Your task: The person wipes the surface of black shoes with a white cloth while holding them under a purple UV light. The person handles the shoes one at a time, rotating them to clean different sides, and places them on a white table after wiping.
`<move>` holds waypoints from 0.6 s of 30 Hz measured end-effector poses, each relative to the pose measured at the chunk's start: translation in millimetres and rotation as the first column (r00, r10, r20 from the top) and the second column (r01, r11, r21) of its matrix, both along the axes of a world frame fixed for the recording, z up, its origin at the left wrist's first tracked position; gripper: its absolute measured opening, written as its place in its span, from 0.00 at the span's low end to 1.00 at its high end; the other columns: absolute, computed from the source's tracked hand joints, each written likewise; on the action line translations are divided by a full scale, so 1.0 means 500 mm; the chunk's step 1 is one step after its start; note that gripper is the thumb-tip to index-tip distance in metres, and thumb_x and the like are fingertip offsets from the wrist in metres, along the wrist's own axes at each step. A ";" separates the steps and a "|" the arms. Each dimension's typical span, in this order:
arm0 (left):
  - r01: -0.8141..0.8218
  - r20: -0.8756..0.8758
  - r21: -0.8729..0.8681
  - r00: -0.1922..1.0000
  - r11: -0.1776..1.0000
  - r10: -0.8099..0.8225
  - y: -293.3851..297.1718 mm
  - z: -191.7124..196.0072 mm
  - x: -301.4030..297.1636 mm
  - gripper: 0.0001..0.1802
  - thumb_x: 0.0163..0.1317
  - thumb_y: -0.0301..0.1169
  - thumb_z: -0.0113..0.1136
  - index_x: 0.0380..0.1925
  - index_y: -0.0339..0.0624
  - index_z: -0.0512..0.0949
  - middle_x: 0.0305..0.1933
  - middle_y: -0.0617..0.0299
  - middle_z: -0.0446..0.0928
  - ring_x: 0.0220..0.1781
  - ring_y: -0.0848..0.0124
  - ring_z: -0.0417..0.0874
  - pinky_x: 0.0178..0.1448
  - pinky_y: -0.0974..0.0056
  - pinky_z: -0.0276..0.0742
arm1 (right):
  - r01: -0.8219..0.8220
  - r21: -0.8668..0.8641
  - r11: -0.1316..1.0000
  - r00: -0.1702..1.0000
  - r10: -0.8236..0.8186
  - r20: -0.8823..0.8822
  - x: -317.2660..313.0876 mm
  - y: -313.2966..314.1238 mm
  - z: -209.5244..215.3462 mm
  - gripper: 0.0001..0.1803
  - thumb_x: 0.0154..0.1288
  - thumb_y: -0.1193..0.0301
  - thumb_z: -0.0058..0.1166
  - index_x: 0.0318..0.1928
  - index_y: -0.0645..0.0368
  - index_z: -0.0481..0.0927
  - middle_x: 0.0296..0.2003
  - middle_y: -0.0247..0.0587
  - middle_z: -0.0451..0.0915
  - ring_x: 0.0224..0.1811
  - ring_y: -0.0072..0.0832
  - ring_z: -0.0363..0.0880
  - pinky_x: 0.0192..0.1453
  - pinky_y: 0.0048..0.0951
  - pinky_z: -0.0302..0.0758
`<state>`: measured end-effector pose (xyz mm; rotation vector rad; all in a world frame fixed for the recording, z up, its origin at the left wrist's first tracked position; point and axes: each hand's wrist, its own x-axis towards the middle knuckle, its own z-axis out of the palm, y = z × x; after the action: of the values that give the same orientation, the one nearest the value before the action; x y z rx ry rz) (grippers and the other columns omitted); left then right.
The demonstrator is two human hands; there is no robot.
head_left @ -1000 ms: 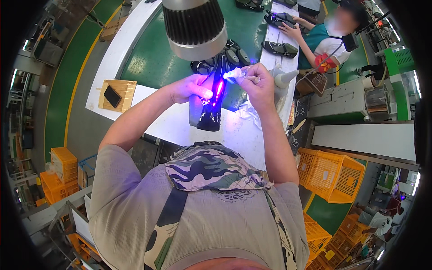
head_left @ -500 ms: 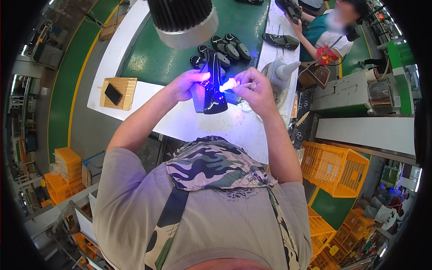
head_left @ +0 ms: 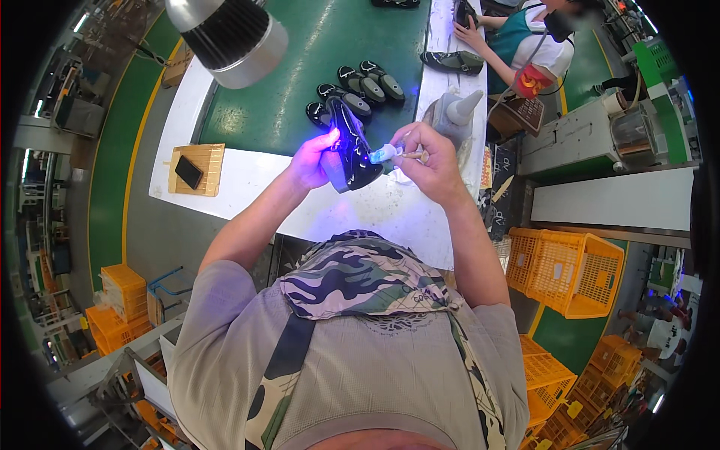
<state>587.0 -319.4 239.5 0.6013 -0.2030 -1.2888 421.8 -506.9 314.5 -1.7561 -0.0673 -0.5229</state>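
My left hand (head_left: 313, 160) is closed round a glossy black shoe (head_left: 352, 150), held tilted over the white work surface (head_left: 255, 169). A purple-blue light falls on the thumb and on the shoe. On the shoe's right side, my right hand (head_left: 430, 161) pinches a slim pale stick (head_left: 415, 155). From those fingers a small white wad (head_left: 382, 154), lit bluish, points toward the shoe; whether it touches the shoe I cannot tell. Several more black shoes (head_left: 370, 88) lie on the green belt (head_left: 277, 97) just beyond my hands.
A black lamp head with a silver rim (head_left: 251, 52) hangs at the upper left. A white spouted bottle (head_left: 461, 109) stands right of my right hand. A phone (head_left: 188, 172) lies on a tan board. Across the belt a co-worker (head_left: 517, 45) handles a shoe. Orange crates (head_left: 566, 270) stand at right.
The shoe has tilted, its toe swinging a little right. The bright glow on the white wad has faded. The lamp appears further left, and most of the surroundings have shifted as the view turned.
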 end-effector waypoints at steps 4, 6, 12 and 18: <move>-0.072 -0.063 -0.057 0.996 0.996 0.069 -0.005 -0.019 -0.021 0.26 0.70 0.42 0.51 0.63 0.42 0.65 0.57 0.55 0.74 0.58 0.62 0.77 0.66 0.54 0.71 | -0.024 0.046 0.999 0.999 0.025 -0.037 -0.023 -0.025 -0.007 0.11 0.54 0.82 0.59 0.29 0.58 0.68 0.39 0.42 0.77 0.39 0.20 0.73 0.44 0.24 0.69; -0.133 -0.096 -0.097 0.988 0.986 0.123 -0.010 -0.020 -0.035 0.27 0.70 0.43 0.50 0.64 0.42 0.64 0.60 0.55 0.73 0.60 0.61 0.76 0.67 0.53 0.69 | 0.059 0.098 0.993 0.998 -0.062 0.031 -0.023 -0.034 -0.037 0.11 0.54 0.81 0.60 0.30 0.59 0.69 0.36 0.41 0.77 0.38 0.21 0.74 0.42 0.24 0.71; -0.224 -0.199 -0.222 0.963 0.949 0.181 -0.022 -0.036 -0.060 0.28 0.72 0.44 0.47 0.65 0.42 0.62 0.64 0.54 0.70 0.64 0.58 0.73 0.72 0.49 0.64 | 0.114 0.565 0.817 0.993 -0.084 -0.080 -0.015 -0.018 -0.041 0.09 0.58 0.79 0.62 0.32 0.60 0.72 0.34 0.39 0.77 0.32 0.19 0.75 0.35 0.22 0.74; -0.247 -0.162 -0.236 0.964 0.940 0.213 -0.026 -0.044 -0.078 0.28 0.70 0.43 0.50 0.65 0.43 0.62 0.63 0.54 0.70 0.65 0.58 0.72 0.72 0.50 0.64 | 0.111 0.632 0.767 0.994 -0.074 -0.084 -0.017 -0.013 -0.031 0.09 0.59 0.80 0.62 0.32 0.61 0.73 0.27 0.35 0.76 0.26 0.20 0.75 0.28 0.23 0.74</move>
<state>548.1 -332.4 217.5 0.3062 -0.1777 -1.0498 413.2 -513.2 299.0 -1.0999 0.2199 -0.4941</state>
